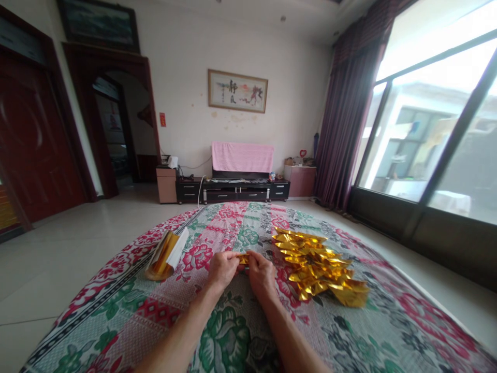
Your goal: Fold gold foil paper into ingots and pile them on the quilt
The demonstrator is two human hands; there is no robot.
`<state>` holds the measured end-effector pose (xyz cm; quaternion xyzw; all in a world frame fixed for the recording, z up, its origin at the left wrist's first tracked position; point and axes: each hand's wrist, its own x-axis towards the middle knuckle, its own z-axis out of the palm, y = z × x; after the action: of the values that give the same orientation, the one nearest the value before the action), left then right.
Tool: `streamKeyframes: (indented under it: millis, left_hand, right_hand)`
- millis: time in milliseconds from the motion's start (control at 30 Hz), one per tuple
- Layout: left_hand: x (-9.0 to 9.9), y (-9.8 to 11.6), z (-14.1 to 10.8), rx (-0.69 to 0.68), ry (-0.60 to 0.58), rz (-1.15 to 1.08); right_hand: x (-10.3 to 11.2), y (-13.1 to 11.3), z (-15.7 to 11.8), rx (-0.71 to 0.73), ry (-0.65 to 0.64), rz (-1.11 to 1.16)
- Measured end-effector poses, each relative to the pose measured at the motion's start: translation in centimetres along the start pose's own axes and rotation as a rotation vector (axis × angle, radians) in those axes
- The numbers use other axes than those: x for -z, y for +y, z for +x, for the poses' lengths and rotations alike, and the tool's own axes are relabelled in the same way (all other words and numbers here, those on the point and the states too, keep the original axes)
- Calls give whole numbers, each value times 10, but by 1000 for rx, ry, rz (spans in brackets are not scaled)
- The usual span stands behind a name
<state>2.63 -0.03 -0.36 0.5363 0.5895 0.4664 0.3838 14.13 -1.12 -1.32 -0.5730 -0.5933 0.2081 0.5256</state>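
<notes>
Between my two hands is a small piece of gold foil paper [243,258], mostly covered by my fingers. My left hand [224,269] pinches its left end, and my right hand [261,270] pinches the right end. Both hands are just above the flowered cloth [225,331]. To the right lies a row of folded gold foil pieces [318,261], shiny and pointed at their ends, partly overlapping. On the left rests a curled stack of gold foil sheets [165,256] with a white sheet around it.
The flowered cloth covers a rounded surface in front of me. Beyond it stand a low black cabinet [236,194] and a pink cloth [243,157] draped over a screen. Purple curtains [337,119] and a large window are at the right, a dark red door [39,124] at the left.
</notes>
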Motion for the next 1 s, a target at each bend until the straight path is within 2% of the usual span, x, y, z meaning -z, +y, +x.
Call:
streamKeyframes:
  millis: [233,300,433,533,700,900,1000]
  left_hand:
    - [3,-12,8,-63,119,95]
    - [3,-11,7,-62,83,78]
    - [2,-6,3,-50,-68,51]
    - [3,-6,2,-57,-113,25]
    - [4,-11,6,-57,-19,33]
    - [4,-11,6,-25,-51,79]
    - [3,-10,5,-17,61,76]
  right_hand:
    - [3,-7,-4,107,-76,-4]
    - [3,-7,-4,85,-61,4]
    - [3,-4,-2,12,7,-8]
    - [4,-4,-2,24,-4,-25]
    - [4,-6,-4,78,-62,-31]
    - [4,-8,-4,66,-29,-54]
    - [4,-8,-4,117,-64,-58]
